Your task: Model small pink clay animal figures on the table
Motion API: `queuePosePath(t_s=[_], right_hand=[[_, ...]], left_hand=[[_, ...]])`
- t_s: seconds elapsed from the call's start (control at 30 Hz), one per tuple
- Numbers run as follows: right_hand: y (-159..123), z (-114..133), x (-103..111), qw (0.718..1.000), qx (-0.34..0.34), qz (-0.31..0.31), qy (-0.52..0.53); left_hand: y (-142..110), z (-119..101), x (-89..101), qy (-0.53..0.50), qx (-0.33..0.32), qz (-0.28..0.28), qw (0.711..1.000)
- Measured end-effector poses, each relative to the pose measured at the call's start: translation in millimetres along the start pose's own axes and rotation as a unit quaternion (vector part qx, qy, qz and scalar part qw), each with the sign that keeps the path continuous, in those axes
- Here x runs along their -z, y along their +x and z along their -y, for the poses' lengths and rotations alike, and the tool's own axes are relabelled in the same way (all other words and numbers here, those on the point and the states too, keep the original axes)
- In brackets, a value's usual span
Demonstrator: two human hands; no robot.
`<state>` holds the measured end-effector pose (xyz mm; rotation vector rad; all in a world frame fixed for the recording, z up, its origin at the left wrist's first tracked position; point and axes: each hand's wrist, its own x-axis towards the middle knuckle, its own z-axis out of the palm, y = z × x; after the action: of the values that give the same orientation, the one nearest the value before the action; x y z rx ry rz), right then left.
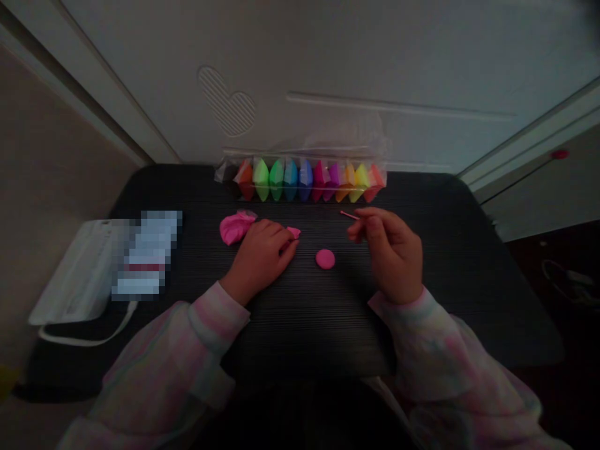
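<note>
My left hand (265, 253) rests on the dark table, fingers curled round a small piece of pink modelling clay (294, 232) that pokes out past the fingertips. Just beyond its knuckles lies a bigger pink clay lump (235, 227), partly in clear wrapping. My right hand (391, 250) is raised slightly over the table and pinches a thin pink stick (347, 215) with a small rounded tip pointing left. Between the two hands a flat round pink clay disc (325, 259) lies on the table, touched by neither.
A row of clay packets (305, 180) in many colours, in clear plastic, lines the table's back edge against a white panel (337, 62). On the left lie a blurred-out phone (147, 253), its white cable (89, 341) and a white packet (77, 272).
</note>
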<state>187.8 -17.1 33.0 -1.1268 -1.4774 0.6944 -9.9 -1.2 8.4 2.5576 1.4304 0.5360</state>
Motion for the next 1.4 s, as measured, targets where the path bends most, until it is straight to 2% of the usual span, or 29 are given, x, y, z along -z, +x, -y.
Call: queuePosePath(t_s=[0.13, 0.3, 0.4, 0.57, 0.87, 0.97, 1.03, 1.1, 1.13, 1.2, 1.27, 1.33, 1.4], right_hand=[[-1, -3, -4, 0.999, -0.025, 0.039, 0.017], [-5, -2, -7, 0.992, -0.068, 0.062, 0.089], [-6, -2, -4, 0.993, -0.077, 0.076, 0.056], [-6, 0, -2, 0.996, -0.05, 0.076, -0.007], [-6, -4, -2, 0.996, -0.053, 0.071, 0.002], [-5, -4, -2, 0.997, -0.01, 0.064, -0.047], [-5, -2, -2, 0.991, 0.048, 0.084, -0.09], [-5, 0, -4, 0.981, 0.101, 0.111, -0.119], [-6, 2, -5, 0.978, 0.118, 0.119, -0.125], [-9, 4, -8, 0.975, 0.139, 0.123, -0.124], [-11, 5, -11, 0.974, 0.149, 0.125, -0.118], [-12, 6, -12, 0.972, 0.16, 0.132, -0.113], [-13, 6, -13, 0.969, 0.171, 0.139, -0.112]], left_hand=[[0, 0, -0.2, -0.002, -0.001, -0.003, 1.0], [-1, -1, -0.8, -0.012, -0.002, -0.007, 1.0], [-1, 0, -0.9, -0.017, -0.005, -0.012, 1.0], [-1, -1, -0.5, -0.024, -0.007, -0.022, 0.999], [-1, 0, -1.3, -0.023, -0.007, -0.024, 0.999], [-1, -3, 0.4, -0.046, 0.009, -0.047, 0.998], [-2, -8, 3.9, -0.109, 0.034, -0.077, 0.99], [-4, -15, 8.3, -0.222, 0.064, -0.082, 0.969], [-4, -19, 10.1, -0.289, 0.078, -0.063, 0.952], [-6, -25, 11.8, -0.418, 0.098, -0.001, 0.903], [-7, -29, 10.6, -0.523, 0.115, 0.061, 0.842], [-7, -31, 7.6, -0.597, 0.138, 0.094, 0.785], [-7, -31, 4.9, -0.638, 0.163, 0.107, 0.745]])
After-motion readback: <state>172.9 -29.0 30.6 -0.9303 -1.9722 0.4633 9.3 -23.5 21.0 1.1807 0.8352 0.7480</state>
